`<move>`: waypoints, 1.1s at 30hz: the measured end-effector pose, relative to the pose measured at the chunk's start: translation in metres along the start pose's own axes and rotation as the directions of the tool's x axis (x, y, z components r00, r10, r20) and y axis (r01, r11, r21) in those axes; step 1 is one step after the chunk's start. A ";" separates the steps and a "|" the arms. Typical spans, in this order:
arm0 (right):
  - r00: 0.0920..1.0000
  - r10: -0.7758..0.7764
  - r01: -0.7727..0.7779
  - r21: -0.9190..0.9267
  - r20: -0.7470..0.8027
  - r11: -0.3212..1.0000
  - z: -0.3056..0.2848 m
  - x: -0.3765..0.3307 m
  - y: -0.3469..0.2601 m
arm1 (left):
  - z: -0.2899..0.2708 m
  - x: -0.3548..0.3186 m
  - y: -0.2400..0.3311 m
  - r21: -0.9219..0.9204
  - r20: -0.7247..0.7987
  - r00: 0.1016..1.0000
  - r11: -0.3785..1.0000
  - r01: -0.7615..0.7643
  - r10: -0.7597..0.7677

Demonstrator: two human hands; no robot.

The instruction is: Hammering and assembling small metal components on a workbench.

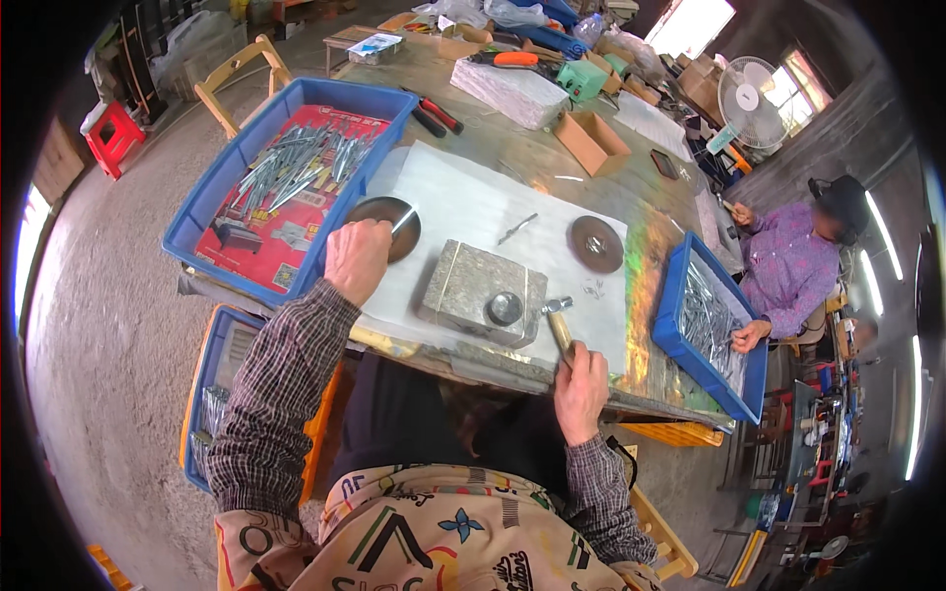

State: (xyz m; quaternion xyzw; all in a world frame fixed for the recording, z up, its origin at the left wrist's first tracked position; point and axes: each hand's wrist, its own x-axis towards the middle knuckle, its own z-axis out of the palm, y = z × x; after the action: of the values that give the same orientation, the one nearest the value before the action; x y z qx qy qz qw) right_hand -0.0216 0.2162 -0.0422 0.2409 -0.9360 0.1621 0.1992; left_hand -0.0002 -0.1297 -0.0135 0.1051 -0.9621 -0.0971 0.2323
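My left hand point(358, 258) is closed at the near edge of a dark round dish point(379, 209). From its fingers a thin shiny metal rod point(405, 219) sticks out over the dish. In my right hand point(581, 390) is a hammer point(561, 330), gripped by its wooden handle, its head close to the right side of a grey stone block point(463, 281). A dark round metal piece point(505, 308) rests on the block's top. Behind the block, another small metal rod point(517, 229) lies on white sheeting point(443, 177).
A blue tray of metal rods point(177, 231) stands at left, another blue tray point(698, 379) at right. A second round dish point(595, 244), an open cardboard box point(591, 143) and pliers point(434, 115) lie about. Across the table's right end, a co-worker point(803, 256) reaches into the right tray.
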 end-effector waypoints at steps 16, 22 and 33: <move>0.999 0.007 -0.007 0.004 0.032 1.000 0.000 0.001 0.001 | 0.011 0.007 -0.005 0.128 -0.017 0.997 0.989 -0.072 0.075; 0.999 0.013 -0.012 -0.016 0.045 1.000 -0.001 0.002 0.003 | -0.033 0.024 -0.033 0.039 -0.092 0.995 0.998 0.042 -0.039; 0.999 0.021 -0.021 -0.006 0.049 1.000 -0.001 0.006 0.001 | -0.015 0.047 -0.155 0.337 0.056 0.976 0.924 0.182 -0.212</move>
State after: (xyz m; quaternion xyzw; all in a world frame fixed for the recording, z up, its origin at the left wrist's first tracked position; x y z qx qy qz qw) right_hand -0.0265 0.2155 -0.0391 0.2344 -0.9435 0.1556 0.1750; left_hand -0.0093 -0.2917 -0.0168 0.2343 -0.9588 0.0378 0.1562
